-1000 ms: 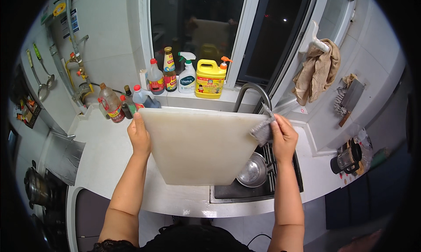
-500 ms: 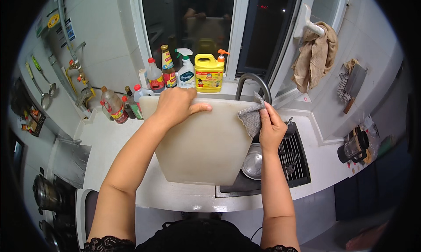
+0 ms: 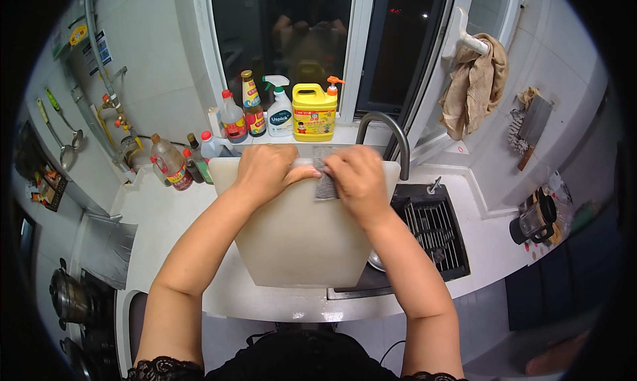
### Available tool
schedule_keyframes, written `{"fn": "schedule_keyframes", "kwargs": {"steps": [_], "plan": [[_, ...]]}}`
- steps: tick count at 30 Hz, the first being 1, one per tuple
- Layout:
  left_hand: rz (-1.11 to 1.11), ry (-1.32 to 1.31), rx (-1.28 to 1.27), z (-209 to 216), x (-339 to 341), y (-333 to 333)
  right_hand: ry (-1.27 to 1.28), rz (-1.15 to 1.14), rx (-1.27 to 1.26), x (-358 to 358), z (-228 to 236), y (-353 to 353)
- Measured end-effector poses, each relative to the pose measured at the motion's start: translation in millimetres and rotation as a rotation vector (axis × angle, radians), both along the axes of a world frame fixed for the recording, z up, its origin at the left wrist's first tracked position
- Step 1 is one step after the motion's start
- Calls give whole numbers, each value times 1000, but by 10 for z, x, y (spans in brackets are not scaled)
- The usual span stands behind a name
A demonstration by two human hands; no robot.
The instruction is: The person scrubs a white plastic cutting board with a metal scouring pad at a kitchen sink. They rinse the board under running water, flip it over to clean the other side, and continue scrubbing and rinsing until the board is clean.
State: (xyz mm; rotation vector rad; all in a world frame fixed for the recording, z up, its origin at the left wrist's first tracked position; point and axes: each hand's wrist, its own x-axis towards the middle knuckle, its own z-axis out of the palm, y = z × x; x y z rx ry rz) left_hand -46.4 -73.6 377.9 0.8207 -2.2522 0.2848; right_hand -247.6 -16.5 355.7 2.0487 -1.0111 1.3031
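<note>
A large off-white cutting board (image 3: 302, 248) stands tilted on edge above the counter and the left part of the sink. My left hand (image 3: 269, 172) grips its top edge left of the middle, with the thumb on the face towards me. Close beside that thumb, my right hand (image 3: 358, 182) pinches a grey cleaning cloth (image 3: 326, 185) folded over the top edge. Part of the cloth hangs down the board's near face. My right fingers are slightly blurred. Behind the board, a metal pot (image 3: 376, 260) in the sink is mostly hidden.
A dark sink (image 3: 458, 265) with a drain rack and a curved faucet (image 3: 391, 126) lies to the right. Along the window sill stand a yellow detergent jug (image 3: 314, 116), a spray bottle (image 3: 280, 116) and sauce bottles (image 3: 252, 106). A brown rag (image 3: 474, 89) hangs from the window handle.
My right hand has slid left along the board's top edge with the cloth, from the right corner to beside my left thumb. My left hand keeps its grip.
</note>
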Motion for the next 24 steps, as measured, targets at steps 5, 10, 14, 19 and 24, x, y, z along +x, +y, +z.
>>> {"fn": "schedule_keyframes", "kwargs": {"steps": [5, 10, 14, 19, 24], "plan": [[44, -1, -62, -41, 131, 4, -79, -73, -5, -340, -5, 133], [-62, 61, -135, -33, -43, 49, 18, 46, -66, 1, 4, 87], [-1, 48, -113, -72, -32, 54, -96, -106, -75, -206, -71, 248], [19, 48, -129, -69, -79, 96, -718, -92, 24, -511, -462, 484], [-17, 13, -135, -2, -308, 198, -1077, 194, 65, -643, -629, 598]]}}
